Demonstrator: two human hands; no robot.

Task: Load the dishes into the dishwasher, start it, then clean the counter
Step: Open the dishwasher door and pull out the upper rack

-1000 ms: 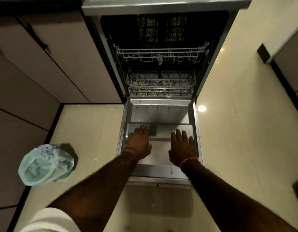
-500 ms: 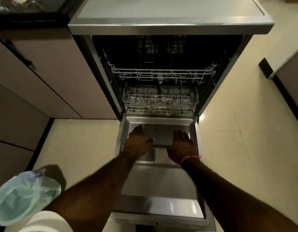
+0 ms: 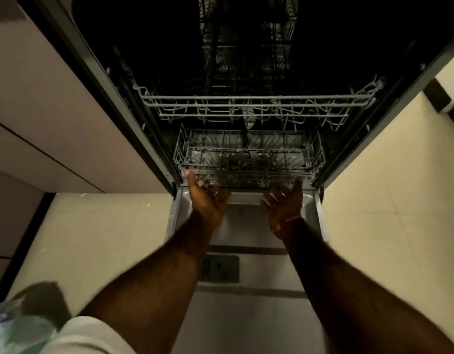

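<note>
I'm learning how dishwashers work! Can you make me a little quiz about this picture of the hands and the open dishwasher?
1. True or false: the dishwasher door is folded down flat and open.
2. Which rack are both hands reaching for? A) the upper rack B) the lower rack C) neither
3. Fill in: the left hand and right hand are turned palm ____.

Key
1. True.
2. B: the hands are at its front edge, one near each corner.
3. Up. The fingers reach under the rack's front rail; whether they grip it yet is unclear.
</note>
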